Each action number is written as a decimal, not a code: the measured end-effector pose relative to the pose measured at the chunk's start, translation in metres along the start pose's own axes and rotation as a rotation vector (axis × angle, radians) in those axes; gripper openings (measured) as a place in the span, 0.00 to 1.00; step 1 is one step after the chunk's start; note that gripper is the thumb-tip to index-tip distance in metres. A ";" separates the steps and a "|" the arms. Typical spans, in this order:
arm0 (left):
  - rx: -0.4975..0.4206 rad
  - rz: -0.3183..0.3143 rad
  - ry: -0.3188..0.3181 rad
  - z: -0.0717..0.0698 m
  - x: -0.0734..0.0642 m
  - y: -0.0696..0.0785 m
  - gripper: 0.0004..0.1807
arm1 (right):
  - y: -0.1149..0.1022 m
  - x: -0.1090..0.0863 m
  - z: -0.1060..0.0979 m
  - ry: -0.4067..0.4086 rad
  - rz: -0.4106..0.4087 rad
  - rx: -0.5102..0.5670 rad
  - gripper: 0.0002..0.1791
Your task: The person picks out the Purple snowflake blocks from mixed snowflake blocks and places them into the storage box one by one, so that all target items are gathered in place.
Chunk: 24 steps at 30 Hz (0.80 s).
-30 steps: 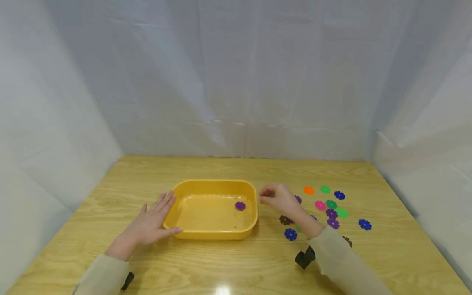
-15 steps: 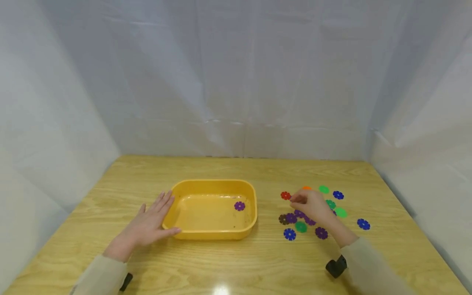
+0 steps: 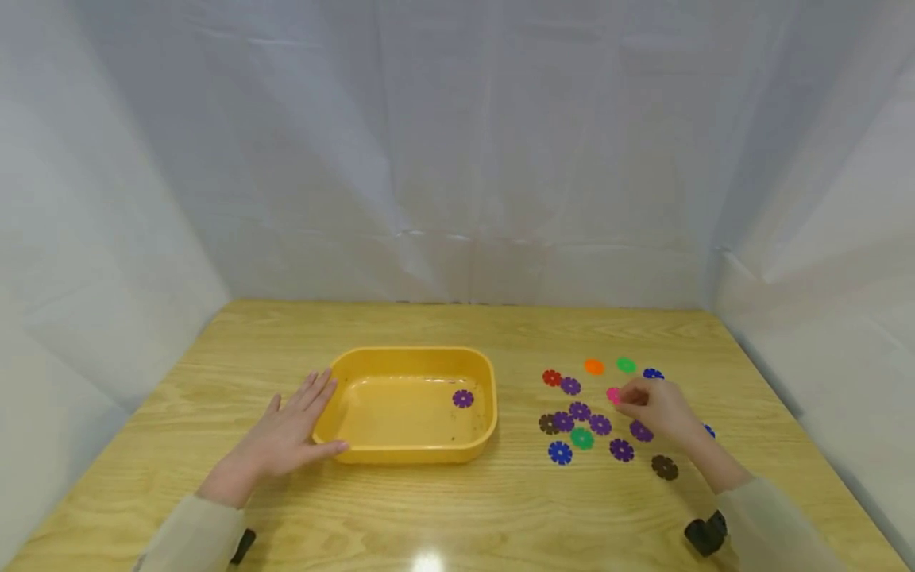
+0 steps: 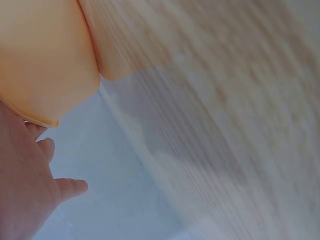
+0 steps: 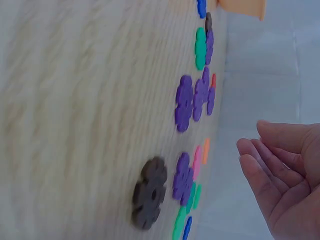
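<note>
My left hand [image 3: 289, 433] rests on the left rim of a yellow plastic tray [image 3: 411, 454], fingers spread straight along the edge; the left wrist view shows the tray's outer wall [image 4: 55, 60] beside the fingers. Inside the tray lies one purple notched disc [image 3: 463, 399]. Over the loose discs on the right hovers my right hand [image 3: 661, 407], its fingertips close to a pink disc [image 3: 614, 395] that they partly cover in the head view. The right wrist view shows its thumb and fingers [image 5: 252, 172] loosely bent, with nothing between them.
Several flower-shaped discs lie scattered on the wooden table [image 3: 429, 516]: red [image 3: 552, 378], orange [image 3: 594, 366], green [image 3: 582, 438], blue [image 3: 561, 453], purple [image 3: 621, 450] and brown [image 3: 665, 467]. Some overlap. White sheeting [image 3: 457, 159] hangs around the table's back and sides.
My right hand has moved rightward from beside the tray's right rim to over the discs, uncovering the red and several purple ones. The left hand stays on the tray.
</note>
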<state>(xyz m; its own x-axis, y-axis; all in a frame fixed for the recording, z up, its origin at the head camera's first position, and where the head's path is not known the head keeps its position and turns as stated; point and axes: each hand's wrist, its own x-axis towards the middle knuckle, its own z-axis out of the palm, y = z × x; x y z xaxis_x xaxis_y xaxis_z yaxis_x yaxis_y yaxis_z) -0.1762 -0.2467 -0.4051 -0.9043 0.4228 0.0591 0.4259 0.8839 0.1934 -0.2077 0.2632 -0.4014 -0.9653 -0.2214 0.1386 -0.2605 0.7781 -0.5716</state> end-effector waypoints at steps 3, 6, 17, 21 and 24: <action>-0.003 -0.002 -0.003 0.000 0.000 0.000 0.49 | 0.007 -0.005 -0.004 -0.011 0.019 -0.005 0.05; -0.003 -0.001 -0.004 0.000 0.000 0.000 0.49 | 0.016 -0.010 -0.006 -0.018 0.034 -0.004 0.06; -0.006 -0.008 -0.004 0.000 0.001 0.000 0.49 | 0.037 -0.018 -0.010 -0.067 0.023 -0.080 0.06; -0.001 -0.004 -0.003 0.000 0.001 0.000 0.49 | 0.041 -0.019 -0.010 -0.104 0.041 -0.083 0.06; 0.007 -0.003 0.000 0.001 0.001 -0.001 0.49 | 0.044 -0.018 -0.009 -0.128 0.054 -0.076 0.08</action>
<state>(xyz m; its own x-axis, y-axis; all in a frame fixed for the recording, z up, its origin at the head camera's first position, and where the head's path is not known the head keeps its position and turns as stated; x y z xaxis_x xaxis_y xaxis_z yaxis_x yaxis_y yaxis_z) -0.1770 -0.2469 -0.4063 -0.9057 0.4198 0.0587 0.4231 0.8866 0.1870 -0.2020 0.3067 -0.4219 -0.9688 -0.2480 0.0022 -0.2141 0.8319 -0.5120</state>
